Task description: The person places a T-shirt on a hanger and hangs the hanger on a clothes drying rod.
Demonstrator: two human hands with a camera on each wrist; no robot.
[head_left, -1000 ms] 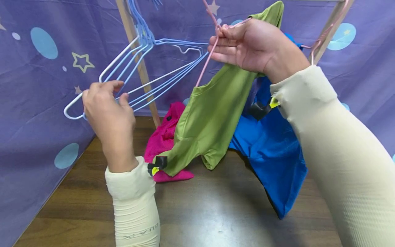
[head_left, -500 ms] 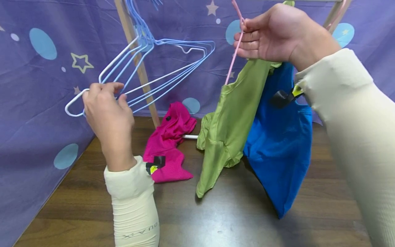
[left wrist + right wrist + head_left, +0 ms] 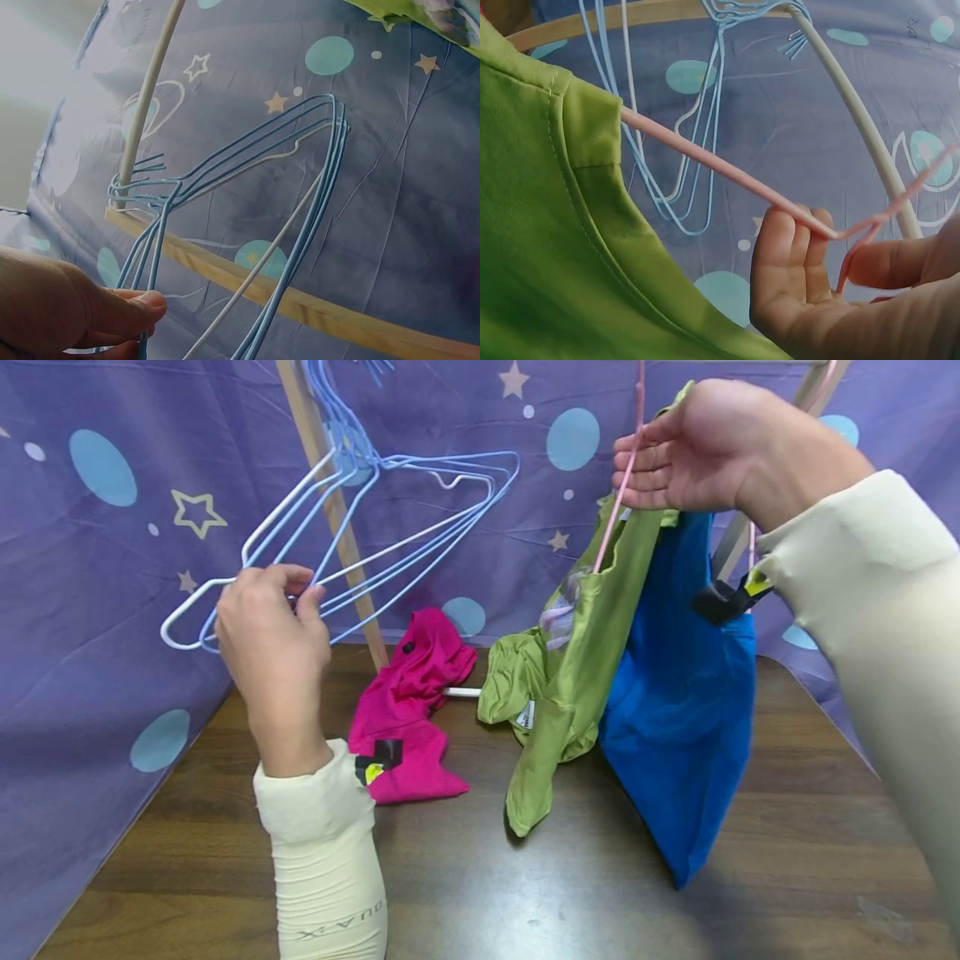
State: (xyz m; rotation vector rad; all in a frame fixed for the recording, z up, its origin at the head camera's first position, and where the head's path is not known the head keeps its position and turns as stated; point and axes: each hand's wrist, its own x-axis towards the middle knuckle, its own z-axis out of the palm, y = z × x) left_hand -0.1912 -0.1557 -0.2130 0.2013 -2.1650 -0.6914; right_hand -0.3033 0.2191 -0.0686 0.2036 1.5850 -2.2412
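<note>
Head cam: green shirt (image 3: pixel 609 627) at 3 o'clock, probably light, floppy; best carried by the stiffer pink hanger (image 3: pixel 611 527). Left wrist: my left hand (image 3: pixel 82 307) pinches a blue hanger (image 3: pixel 161 232). Right wrist: my right hand (image 3: pixel 817 311), half-curled, holds the pink hanger.

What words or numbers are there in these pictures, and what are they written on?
"OUA-X": upside down on the person's left sleeve; the first letter sits at the edge and might be a Q.
White tag on the green shirt: has small print, too tiny to read.
Dark mark on the backdrop: too blurred to read.
No numbers that I can make out.
</note>
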